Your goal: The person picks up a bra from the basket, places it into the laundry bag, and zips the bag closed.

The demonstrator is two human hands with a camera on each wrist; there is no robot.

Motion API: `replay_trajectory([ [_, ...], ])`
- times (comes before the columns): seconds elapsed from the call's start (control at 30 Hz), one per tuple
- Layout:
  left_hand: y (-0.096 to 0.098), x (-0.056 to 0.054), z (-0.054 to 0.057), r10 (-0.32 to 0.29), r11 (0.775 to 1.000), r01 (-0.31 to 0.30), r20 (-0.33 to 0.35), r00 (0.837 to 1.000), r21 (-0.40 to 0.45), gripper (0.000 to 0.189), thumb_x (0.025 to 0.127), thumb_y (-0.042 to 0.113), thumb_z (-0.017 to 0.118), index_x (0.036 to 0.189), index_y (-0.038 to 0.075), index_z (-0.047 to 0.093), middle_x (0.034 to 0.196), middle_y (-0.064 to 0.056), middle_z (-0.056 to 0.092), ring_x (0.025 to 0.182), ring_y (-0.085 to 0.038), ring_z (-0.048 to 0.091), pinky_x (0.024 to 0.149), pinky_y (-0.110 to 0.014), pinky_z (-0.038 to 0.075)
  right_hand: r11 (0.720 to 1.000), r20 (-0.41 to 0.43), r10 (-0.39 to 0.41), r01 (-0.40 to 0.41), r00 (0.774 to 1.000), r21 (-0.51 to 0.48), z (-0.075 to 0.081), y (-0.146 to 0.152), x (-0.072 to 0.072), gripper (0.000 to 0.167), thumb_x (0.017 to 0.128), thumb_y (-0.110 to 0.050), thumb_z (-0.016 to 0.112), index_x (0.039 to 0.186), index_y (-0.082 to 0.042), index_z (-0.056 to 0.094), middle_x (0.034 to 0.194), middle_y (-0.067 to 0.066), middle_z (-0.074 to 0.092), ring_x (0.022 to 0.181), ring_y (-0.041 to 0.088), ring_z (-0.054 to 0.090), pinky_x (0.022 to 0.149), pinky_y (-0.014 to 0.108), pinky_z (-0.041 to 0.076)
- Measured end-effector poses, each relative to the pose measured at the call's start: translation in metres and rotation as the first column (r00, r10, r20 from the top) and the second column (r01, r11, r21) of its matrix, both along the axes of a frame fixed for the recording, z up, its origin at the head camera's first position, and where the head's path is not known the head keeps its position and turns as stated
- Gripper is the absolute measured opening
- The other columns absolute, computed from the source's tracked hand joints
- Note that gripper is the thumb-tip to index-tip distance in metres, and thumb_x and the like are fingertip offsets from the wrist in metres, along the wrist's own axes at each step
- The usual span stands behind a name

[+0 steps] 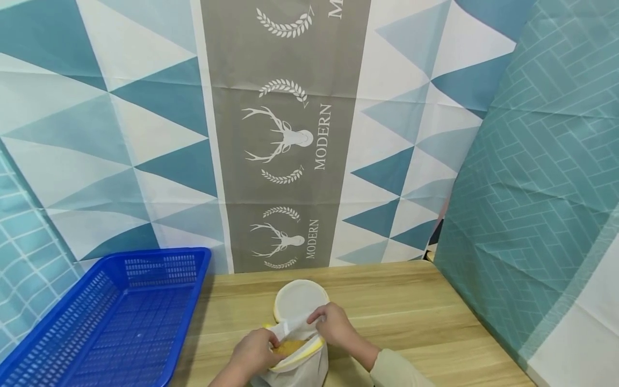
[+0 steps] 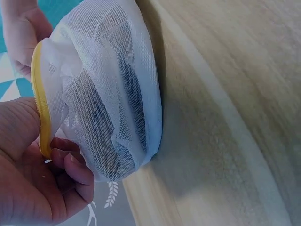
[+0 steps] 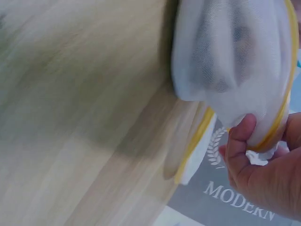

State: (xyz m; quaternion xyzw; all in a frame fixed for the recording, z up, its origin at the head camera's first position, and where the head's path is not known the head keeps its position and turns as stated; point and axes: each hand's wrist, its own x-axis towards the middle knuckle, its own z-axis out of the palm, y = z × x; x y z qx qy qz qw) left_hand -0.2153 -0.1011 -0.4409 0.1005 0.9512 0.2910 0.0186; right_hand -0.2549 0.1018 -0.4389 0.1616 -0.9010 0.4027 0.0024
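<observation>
Left hand (image 1: 252,352) and right hand (image 1: 333,325): each pinching the yellow zip rim (image 2: 38,80) of a round white mesh bag (image 1: 311,371), near on the wood-grain table (image 1: 411,322), right of the blue perforated plastic basket (image 1: 189,317). Handling: probably light, soft, collapsible; best held by the firmer rim. Round white lid (image 1: 301,301): folded far.

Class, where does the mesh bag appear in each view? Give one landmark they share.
Head: bag at bottom centre, between left hand and right hand.
Left wrist: bag at upper left.
Right wrist: bag at upper right.
Shared landmark: the grey panel with white leaf prints.
</observation>
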Motion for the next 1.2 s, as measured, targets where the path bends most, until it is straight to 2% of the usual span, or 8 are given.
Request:
replay_trajectory([
  [0.17, -0.005, -0.003, 0.004, -0.018, 0.999, 0.016, 0.023, 1.0, 0.05, 0.032, 0.076, 0.04, 0.074, 0.084, 0.01, 0.068, 0.073, 0.002, 0.063, 0.06, -0.012, 0.049, 0.052, -0.028, 0.039, 0.998, 0.013, 0.056, -0.056, 0.998, 0.018, -0.002, 0.001, -0.001, 0.013, 0.082, -0.009, 0.061, 0.087, -0.008, 0.073, 0.103, 0.01, 0.063, 0.094, 0.022, 0.055, 0.074, 0.036, 0.047],
  [0.27, -0.007, -0.007, 0.008, -0.03, 0.997, 0.029, 0.018, 0.999, 0.073, 0.038, 0.082, 0.047, 0.066, 0.089, 0.01, 0.069, 0.073, 0.001, 0.064, 0.061, -0.012, 0.052, 0.052, -0.03, 0.04, 0.998, -0.011, 0.054, -0.054, 0.998, 0.03, -0.001, 0.0, -0.001, 0.016, 0.084, -0.022, 0.066, 0.091, -0.011, 0.074, 0.098, 0.005, 0.061, 0.091, 0.021, 0.054, 0.074, 0.036, 0.045],
  [0.4, -0.01, -0.01, 0.015, 0.01, 0.997, -0.009, -0.013, 1.0, 0.079, 0.046, 0.086, 0.051, 0.059, 0.101, 0.009, 0.067, 0.087, -0.004, 0.068, 0.074, -0.018, 0.06, 0.06, -0.036, 0.047, 0.998, -0.065, 0.043, -0.04, 0.997, 0.049, 0.001, -0.001, -0.002, 0.025, 0.085, -0.032, 0.065, 0.097, -0.011, 0.074, 0.099, 0.007, 0.064, 0.094, 0.022, 0.056, 0.078, 0.037, 0.046],
  [0.57, -0.016, -0.016, 0.024, 0.07, 0.99, -0.072, 0.016, 0.997, 0.118, 0.059, 0.087, 0.055, 0.054, 0.119, 0.005, 0.059, 0.071, -0.004, 0.063, 0.063, -0.016, 0.058, 0.056, -0.034, 0.044, 1.0, -0.037, 0.009, -0.009, 0.999, 0.017, 0.005, 0.002, -0.003, 0.032, 0.088, -0.034, 0.062, 0.105, -0.008, 0.071, 0.107, 0.012, 0.06, 0.093, 0.025, 0.057, 0.077, 0.043, 0.048],
  [0.8, -0.036, -0.034, 0.03, 0.143, 0.98, -0.142, -0.002, 0.99, 0.137, 0.035, 0.092, 0.035, 0.056, 0.096, 0.003, 0.067, 0.089, -0.009, 0.068, 0.08, -0.022, 0.062, 0.066, -0.038, 0.049, 0.996, -0.067, -0.076, 0.072, 0.995, -0.053, 0.003, 0.01, -0.013, 0.024, 0.092, -0.024, 0.058, 0.102, -0.004, 0.066, 0.102, 0.013, 0.063, 0.08, 0.018, 0.058, 0.064, 0.029, 0.047],
  [0.93, -0.044, -0.047, 0.021, 0.179, 0.947, -0.191, 0.068, 0.981, 0.257, 0.025, 0.091, 0.023, 0.058, 0.094, -0.001, 0.065, 0.077, -0.007, 0.064, 0.063, -0.016, 0.058, 0.054, -0.029, 0.046, 0.991, -0.046, -0.113, 0.109, 0.993, -0.08, 0.0, 0.016, -0.023, 0.019, 0.092, -0.018, 0.057, 0.098, -0.001, 0.065, 0.087, 0.008, 0.064, 0.077, 0.019, 0.059, 0.062, 0.029, 0.048],
  [1.07, -0.046, -0.056, 0.014, 0.188, 0.901, -0.242, 0.178, 0.966, 0.359, 0.023, 0.09, 0.016, 0.057, 0.097, -0.005, 0.061, 0.075, -0.009, 0.063, 0.055, -0.015, 0.057, 0.049, -0.027, 0.048, 0.979, 0.083, -0.137, 0.148, 0.987, -0.144, -0.006, 0.021, -0.033, 0.021, 0.092, -0.013, 0.056, 0.101, 0.004, 0.062, 0.077, 0.014, 0.064, 0.063, 0.018, 0.061, 0.055, 0.03, 0.05],
  [1.2, -0.043, -0.067, 0.005, 0.175, 0.876, -0.267, 0.252, 0.952, 0.401, 0.022, 0.089, 0.01, 0.057, 0.099, -0.009, 0.062, 0.074, -0.011, 0.064, 0.056, -0.015, 0.059, 0.053, -0.03, 0.051, 0.964, 0.215, -0.172, 0.209, 0.961, -0.163, -0.016, 0.025, -0.044, 0.02, 0.093, -0.01, 0.053, 0.103, 0.008, 0.057, 0.07, 0.018, 0.064, 0.053, 0.015, 0.059, 0.052, 0.031, 0.052],
])
